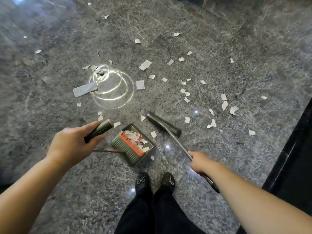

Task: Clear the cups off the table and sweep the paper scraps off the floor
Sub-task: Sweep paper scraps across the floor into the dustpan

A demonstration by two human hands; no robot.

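Head view: left hand [70, 142] grips the ribbed dustpan's [133, 146] dark handle, right hand [200, 162] grips the thin metal broom [163, 124] pole; torn white paper scraps [145, 65] litter speckled polished stone floor [236, 48]; printing unreadable.

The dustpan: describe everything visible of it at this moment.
The dustpan is a dark grey-green plastic tray with a ribbed back and an orange comb strip across it. It stands on the speckled stone floor just ahead of the person's shoes, mouth facing away. Several paper scraps lie inside. Its thin pole rises to a dark handle gripped by the left hand.
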